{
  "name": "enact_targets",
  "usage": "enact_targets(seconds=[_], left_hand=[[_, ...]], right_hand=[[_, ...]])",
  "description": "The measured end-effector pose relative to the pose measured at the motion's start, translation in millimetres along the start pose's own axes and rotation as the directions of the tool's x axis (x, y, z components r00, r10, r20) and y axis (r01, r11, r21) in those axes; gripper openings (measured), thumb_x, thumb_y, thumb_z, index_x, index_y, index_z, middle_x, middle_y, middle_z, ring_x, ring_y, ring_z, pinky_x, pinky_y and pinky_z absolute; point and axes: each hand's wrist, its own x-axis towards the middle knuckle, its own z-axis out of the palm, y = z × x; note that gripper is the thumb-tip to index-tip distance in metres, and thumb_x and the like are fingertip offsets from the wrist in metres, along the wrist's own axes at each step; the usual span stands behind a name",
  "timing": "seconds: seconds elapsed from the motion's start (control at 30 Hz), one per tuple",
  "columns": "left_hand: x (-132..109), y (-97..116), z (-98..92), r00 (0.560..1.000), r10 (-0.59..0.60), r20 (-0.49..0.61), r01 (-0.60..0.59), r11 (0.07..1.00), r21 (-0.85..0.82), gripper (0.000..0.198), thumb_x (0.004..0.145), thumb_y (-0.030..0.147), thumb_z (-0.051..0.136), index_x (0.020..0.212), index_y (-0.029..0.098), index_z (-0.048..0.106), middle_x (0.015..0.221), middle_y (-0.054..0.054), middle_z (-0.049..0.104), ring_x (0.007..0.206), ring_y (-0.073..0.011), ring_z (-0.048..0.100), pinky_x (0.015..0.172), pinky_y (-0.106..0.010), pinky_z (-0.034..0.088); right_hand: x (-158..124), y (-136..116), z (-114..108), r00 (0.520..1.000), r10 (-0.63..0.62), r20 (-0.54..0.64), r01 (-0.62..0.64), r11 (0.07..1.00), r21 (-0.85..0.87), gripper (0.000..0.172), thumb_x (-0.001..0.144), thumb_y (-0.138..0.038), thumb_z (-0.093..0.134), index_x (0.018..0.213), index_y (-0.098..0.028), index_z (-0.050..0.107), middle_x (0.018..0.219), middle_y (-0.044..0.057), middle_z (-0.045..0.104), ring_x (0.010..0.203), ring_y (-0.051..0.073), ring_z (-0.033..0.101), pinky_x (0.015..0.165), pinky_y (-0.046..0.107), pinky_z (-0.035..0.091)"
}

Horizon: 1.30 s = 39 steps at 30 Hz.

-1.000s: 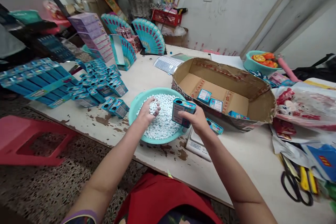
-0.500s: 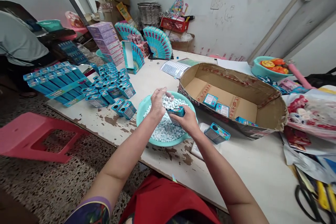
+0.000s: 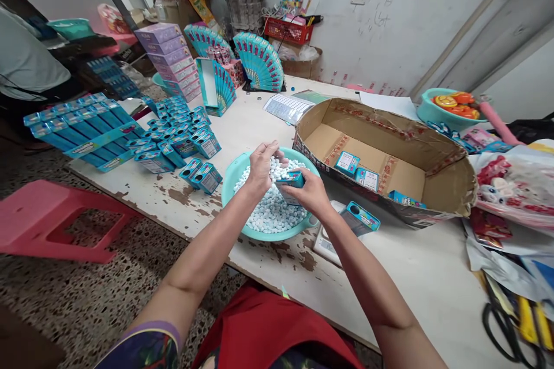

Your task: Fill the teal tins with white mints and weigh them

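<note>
A turquoise basin (image 3: 229, 185) full of small white and pale-blue pellets (image 3: 270, 218) stands on the table before me. Above it, my left hand (image 3: 261, 166) is cupped round a heap of the pellets, close to the top of a small blue box (image 3: 291, 181). That box is in the grip of my right hand (image 3: 312, 191), held over the basin; its opening is partly hidden. To the right, another blue box (image 3: 362, 218) sits on a white scale (image 3: 325, 247), which my right forearm partly covers.
Several blue boxes (image 3: 177, 137) cluster at the left beside packed display trays (image 3: 86, 132). Right of the basin, a low cardboard box (image 3: 367, 137) holds 3 blue boxes. Scissors (image 3: 504, 323) lie at the right edge. A red stool (image 3: 47, 213) stands at the left; a person (image 3: 30, 57) is behind it.
My view has shifted slightly, and more of the scale shows beside my right forearm. Both hands keep nearly the same place over the basin, with the box and pellets still held.
</note>
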Motion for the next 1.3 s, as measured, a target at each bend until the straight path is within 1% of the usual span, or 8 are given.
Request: enact_targets(seconds=[0.2, 0.53, 0.73, 0.93, 1.1, 1.17, 1.2, 1.3], left_hand=[[-3.0, 2.1, 2.2, 0.998, -0.025, 0.05, 0.023, 0.998, 0.05, 0.036, 0.064, 0.043, 0.072, 0.074, 0.015, 0.052, 0.058, 0.002, 0.056, 0.047, -0.013, 0.06, 0.045, -0.022, 0.048], [-4.1, 0.3, 5.8, 0.996, 0.043, 0.075, -0.051, 0.993, 0.11, 0.035, 0.067, 0.046, 0.069, 0.073, 0.016, 0.052, 0.058, 0.003, 0.056, 0.05, -0.0122, 0.061, 0.046, -0.02, 0.047], [-3.0, -1.7, 6.2, 0.991, 0.02, 0.131, -0.038, 0.99, 0.137, 0.033, 0.07, 0.046, 0.067, 0.076, 0.016, 0.053, 0.063, 0.003, 0.056, 0.051, -0.0117, 0.061, 0.048, -0.022, 0.05], [-7.6, -1.3, 9.9, 0.986, 0.026, 0.166, -0.053, 0.985, 0.162, 0.032, 0.071, 0.045, 0.066, 0.074, 0.016, 0.054, 0.06, 0.002, 0.056, 0.05, -0.0115, 0.059, 0.048, -0.022, 0.049], [5.9, -3.0, -14.6, 0.99, 0.03, 0.138, -0.062, 0.972, 0.227, 0.035, 0.073, 0.052, 0.06, 0.077, 0.017, 0.056, 0.066, -0.001, 0.058, 0.056, -0.0135, 0.061, 0.054, -0.024, 0.049], [18.0, -15.8, -34.1, 0.987, 0.071, 0.142, -0.133, 0.861, 0.49, 0.032, 0.075, 0.05, 0.058, 0.077, 0.018, 0.059, 0.075, -0.004, 0.062, 0.07, -0.0174, 0.064, 0.066, -0.029, 0.051], [22.8, -25.2, -42.9, 0.979, 0.077, 0.187, -0.183, 0.73, 0.658, 0.028, 0.075, 0.046, 0.059, 0.079, 0.018, 0.061, 0.083, -0.006, 0.064, 0.082, -0.0206, 0.064, 0.075, -0.033, 0.051], [25.4, -56.4, -55.1, 0.939, -0.031, 0.342, -0.334, 0.146, 0.931, 0.025, 0.075, 0.034, 0.06, 0.096, 0.021, 0.065, 0.114, -0.011, 0.06, 0.113, -0.0304, 0.051, 0.096, -0.044, 0.04]], right_hand=[[1.0, 5.1, -1.4, 1.0, 0.002, 0.001, -0.002, 1.0, 0.03, 0.037, 0.065, -0.039, 0.073, 0.095, -0.02, 0.066, 0.092, 0.002, 0.068, 0.085, 0.021, 0.061, 0.079, 0.033, 0.045], [-0.3, 10.5, -0.2, 0.999, 0.026, -0.047, -0.021, 0.995, 0.1, 0.038, 0.063, -0.036, 0.074, 0.096, -0.019, 0.066, 0.092, 0.002, 0.068, 0.085, 0.02, 0.061, 0.079, 0.031, 0.045], [-2.1, 9.8, 3.3, 0.997, 0.071, 0.0, -0.069, 0.977, 0.203, 0.037, 0.061, -0.036, 0.074, 0.094, -0.019, 0.067, 0.088, 0.001, 0.068, 0.081, 0.019, 0.06, 0.077, 0.03, 0.045], [-0.1, 11.6, 6.8, 0.997, 0.075, -0.019, -0.071, 0.982, 0.175, 0.037, 0.061, -0.036, 0.073, 0.093, -0.019, 0.068, 0.09, 0.001, 0.067, 0.081, 0.018, 0.059, 0.077, 0.031, 0.045], [-5.2, 19.2, -1.7, 0.994, 0.1, -0.036, -0.085, 0.954, 0.289, 0.043, 0.059, -0.037, 0.077, 0.096, -0.019, 0.067, 0.09, 0.002, 0.068, 0.084, 0.02, 0.06, 0.08, 0.033, 0.047], [-8.9, 23.3, -7.6, 0.99, 0.118, -0.075, -0.083, 0.93, 0.359, 0.047, 0.057, -0.039, 0.078, 0.098, -0.018, 0.066, 0.09, 0.002, 0.068, 0.084, 0.02, 0.061, 0.08, 0.033, 0.048], [-10.3, 24.9, -10.1, 0.987, 0.127, -0.096, -0.081, 0.921, 0.381, 0.048, 0.057, -0.039, 0.079, 0.098, -0.018, 0.066, 0.09, 0.002, 0.068, 0.084, 0.02, 0.061, 0.08, 0.033, 0.048], [-11.4, 27.5, -14.9, 0.979, 0.136, -0.155, -0.063, 0.912, 0.406, 0.048, 0.057, -0.039, 0.08, 0.097, -0.018, 0.066, 0.091, 0.003, 0.068, 0.086, 0.02, 0.061, 0.081, 0.033, 0.048]])
